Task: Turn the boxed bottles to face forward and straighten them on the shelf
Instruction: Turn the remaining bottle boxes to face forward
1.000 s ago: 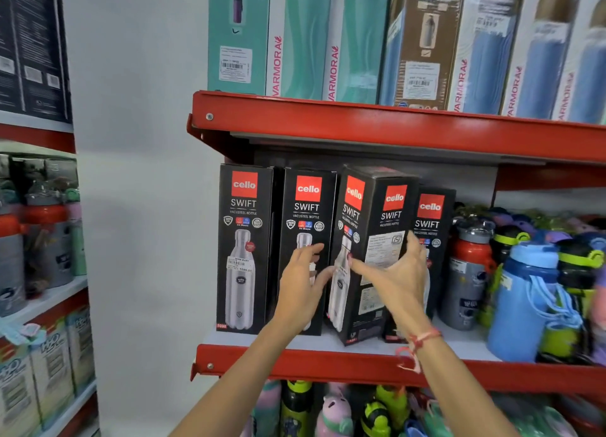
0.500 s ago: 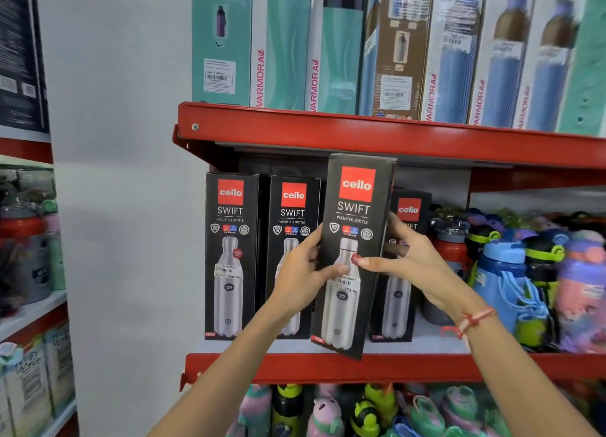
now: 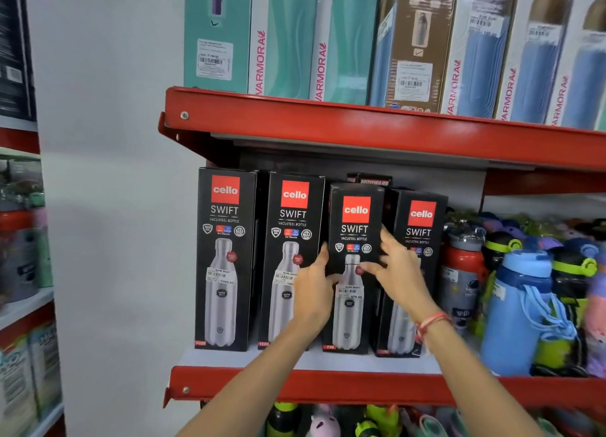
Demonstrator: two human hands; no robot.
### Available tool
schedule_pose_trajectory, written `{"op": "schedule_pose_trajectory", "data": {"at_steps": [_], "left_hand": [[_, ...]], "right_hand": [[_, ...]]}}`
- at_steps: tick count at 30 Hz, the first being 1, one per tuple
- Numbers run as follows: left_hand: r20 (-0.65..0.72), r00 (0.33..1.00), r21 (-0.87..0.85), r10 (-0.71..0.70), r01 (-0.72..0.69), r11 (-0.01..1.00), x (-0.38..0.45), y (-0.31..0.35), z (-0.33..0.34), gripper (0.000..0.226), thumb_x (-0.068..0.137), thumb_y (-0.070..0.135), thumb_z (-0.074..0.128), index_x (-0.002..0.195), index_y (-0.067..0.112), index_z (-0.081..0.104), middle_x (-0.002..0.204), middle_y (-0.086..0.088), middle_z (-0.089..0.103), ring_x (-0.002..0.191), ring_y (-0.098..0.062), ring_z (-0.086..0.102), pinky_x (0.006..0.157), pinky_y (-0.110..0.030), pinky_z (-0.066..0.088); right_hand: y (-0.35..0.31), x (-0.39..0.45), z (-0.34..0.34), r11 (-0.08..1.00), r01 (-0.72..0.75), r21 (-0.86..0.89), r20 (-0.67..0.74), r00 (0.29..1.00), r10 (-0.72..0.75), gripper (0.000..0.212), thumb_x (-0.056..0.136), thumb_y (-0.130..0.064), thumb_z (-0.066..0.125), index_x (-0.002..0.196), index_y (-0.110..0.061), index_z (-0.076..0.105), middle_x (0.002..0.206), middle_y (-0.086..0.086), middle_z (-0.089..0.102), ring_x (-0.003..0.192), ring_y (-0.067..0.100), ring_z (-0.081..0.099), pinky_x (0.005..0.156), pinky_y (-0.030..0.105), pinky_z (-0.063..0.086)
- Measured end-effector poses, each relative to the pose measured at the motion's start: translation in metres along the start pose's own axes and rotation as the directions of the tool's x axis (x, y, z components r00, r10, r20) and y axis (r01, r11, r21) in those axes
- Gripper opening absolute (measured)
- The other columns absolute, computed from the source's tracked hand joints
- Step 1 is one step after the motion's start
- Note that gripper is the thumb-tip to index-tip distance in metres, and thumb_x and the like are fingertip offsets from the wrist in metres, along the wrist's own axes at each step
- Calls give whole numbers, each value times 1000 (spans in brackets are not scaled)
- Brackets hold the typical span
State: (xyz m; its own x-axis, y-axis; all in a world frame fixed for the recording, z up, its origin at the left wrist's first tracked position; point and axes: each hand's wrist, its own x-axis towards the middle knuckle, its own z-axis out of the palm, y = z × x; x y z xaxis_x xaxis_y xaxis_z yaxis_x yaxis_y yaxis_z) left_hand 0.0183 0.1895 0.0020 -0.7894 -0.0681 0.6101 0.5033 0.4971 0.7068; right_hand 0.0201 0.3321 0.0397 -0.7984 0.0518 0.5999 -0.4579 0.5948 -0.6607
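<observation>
Several black Cello Swift bottle boxes stand in a row on the red-edged shelf (image 3: 295, 387). The third box (image 3: 354, 226) stands upright with its front facing me, its base on the shelf. My left hand (image 3: 313, 292) grips its left edge and my right hand (image 3: 398, 272) grips its right edge, thumb across the front. The first box (image 3: 224, 256) and second box (image 3: 290, 240) stand to the left, both facing forward. The fourth box (image 3: 421, 226) stands on the right, partly hidden by my right hand. Another dark box (image 3: 370, 179) peeks out behind.
Loose bottles, among them a blue one (image 3: 521, 312) and a red-and-grey one (image 3: 462, 272), crowd the shelf to the right. Tall Varmora boxes (image 3: 285, 36) fill the upper shelf (image 3: 328, 118). More bottles sit on the lower shelf (image 3: 328, 420). A white wall (image 3: 108, 207) lies left.
The third box was angled sideways, then lifted out and turned front-facing; now it stands back in the row on the shelf, both hands still on its sides.
</observation>
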Motion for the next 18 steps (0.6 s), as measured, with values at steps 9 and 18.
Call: {"op": "schedule_pose_trajectory", "data": {"at_steps": [9,18], "left_hand": [[-1,1000,183,20,-19,983,6,-10,16,74,92,-10,46,153,20,16,105,-15,67,95,-20,68,86,-33,56],[-49,998,-19,46,-47,999,-15,-6,-16,44,93,10,59,136,10,50,120,-10,69,111,-19,66,99,-35,50]], "right_hand": [[15,5,23,988,-27,-152,-164,986,2,84,83,-5,70,150,-18,21,121,21,63,107,31,63,94,44,49],[-2,-45,48,927,93,-364,-341,913,-225,61,89,-12,62,143,-9,36,140,13,43,116,27,52,91,36,50]]}}
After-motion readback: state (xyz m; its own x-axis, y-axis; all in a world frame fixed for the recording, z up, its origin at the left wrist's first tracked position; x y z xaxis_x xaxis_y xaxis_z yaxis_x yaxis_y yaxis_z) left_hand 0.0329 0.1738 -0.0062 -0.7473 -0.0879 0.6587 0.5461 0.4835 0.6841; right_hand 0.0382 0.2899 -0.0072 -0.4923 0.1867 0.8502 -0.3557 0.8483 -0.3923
